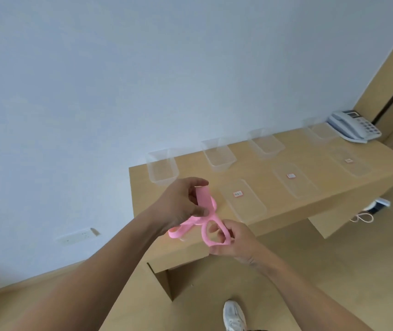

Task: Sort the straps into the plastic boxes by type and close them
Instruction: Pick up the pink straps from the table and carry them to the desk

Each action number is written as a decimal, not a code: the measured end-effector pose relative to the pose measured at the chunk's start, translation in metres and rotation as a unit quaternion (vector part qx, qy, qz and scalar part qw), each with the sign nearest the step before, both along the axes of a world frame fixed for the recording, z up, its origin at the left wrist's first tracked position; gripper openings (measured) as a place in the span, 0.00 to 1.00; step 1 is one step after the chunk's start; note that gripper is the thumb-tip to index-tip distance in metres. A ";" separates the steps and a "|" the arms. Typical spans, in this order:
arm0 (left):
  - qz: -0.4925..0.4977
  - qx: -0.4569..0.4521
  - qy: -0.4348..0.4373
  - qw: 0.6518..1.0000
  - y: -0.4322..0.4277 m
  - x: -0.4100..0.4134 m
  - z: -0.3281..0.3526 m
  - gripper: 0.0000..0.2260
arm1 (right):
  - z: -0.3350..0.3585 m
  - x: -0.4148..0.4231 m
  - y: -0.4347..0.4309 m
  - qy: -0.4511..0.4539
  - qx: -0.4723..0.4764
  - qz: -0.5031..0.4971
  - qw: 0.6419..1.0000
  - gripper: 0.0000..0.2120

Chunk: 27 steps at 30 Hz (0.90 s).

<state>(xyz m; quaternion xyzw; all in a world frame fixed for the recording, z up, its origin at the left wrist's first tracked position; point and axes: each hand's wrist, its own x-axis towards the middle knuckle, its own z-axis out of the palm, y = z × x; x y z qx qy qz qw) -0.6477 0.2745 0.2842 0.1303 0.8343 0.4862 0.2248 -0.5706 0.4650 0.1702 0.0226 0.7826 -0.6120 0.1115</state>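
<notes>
Head view. My left hand (181, 204) grips a bunch of pink straps (203, 197). The thumb and curled fingers pinch one band so that its free end stands upright above the thumb, and another loop hangs out below the palm to the left. My right hand (234, 240) holds a loop of the same bunch on the near right side. Its fingers are curled round the band, with fingertips showing through the loop's opening. The two hands are just beside each other, and the straps span the gap between them, held above the near left corner of the desk (257, 174).

Four open plastic boxes (162, 168) stand in a row along the desk's far edge by the wall. Three lids (243, 201) with red-edged labels lie flat nearer to me, all apart from the straps. A telephone (355, 126) sits at the far right end of the desk. One white shoe (234, 315) shows on the floor below.
</notes>
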 end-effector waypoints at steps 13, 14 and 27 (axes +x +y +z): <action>-0.064 -0.089 0.124 0.986 0.065 -0.037 0.024 0.21 | -0.005 -0.043 0.048 0.021 -0.007 0.012 1.000 0.22; -0.067 -0.094 0.129 0.985 0.071 -0.042 0.025 0.21 | -0.005 -0.049 0.054 0.028 0.010 0.006 1.000 0.22; -0.087 -0.183 0.103 0.974 0.135 -0.108 0.028 0.20 | -0.001 -0.123 0.158 0.079 0.055 -0.088 0.991 0.12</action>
